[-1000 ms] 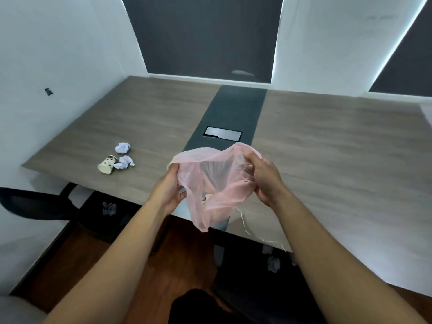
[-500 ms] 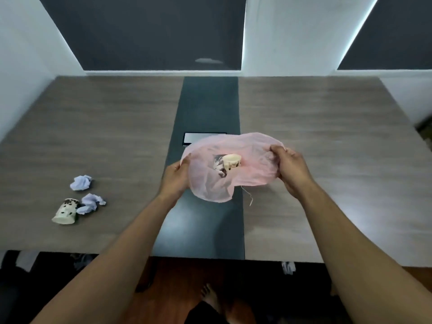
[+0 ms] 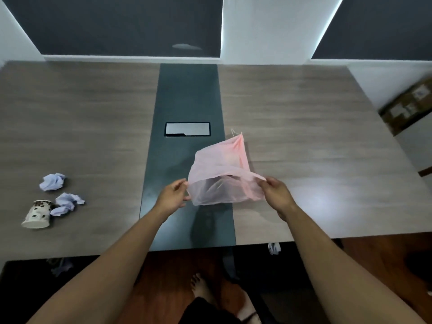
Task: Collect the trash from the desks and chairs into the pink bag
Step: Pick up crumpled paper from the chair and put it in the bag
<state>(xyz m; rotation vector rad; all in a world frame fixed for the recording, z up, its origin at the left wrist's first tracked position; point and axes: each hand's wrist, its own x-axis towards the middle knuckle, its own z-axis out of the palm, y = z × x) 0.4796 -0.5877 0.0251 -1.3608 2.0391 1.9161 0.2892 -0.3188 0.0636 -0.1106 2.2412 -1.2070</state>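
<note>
Pink bag now flipped, seemingly.

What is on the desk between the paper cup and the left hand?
Head view: one crumpled tissue beside the paper cup; then bare desk up to the left hand.

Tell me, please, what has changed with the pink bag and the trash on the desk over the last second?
The pink bag has swung out over the desk, tail pointing away, mouth towards the person. The left hand and right hand still pinch its rim. The paper cup and two paper wads lie untouched.
</note>
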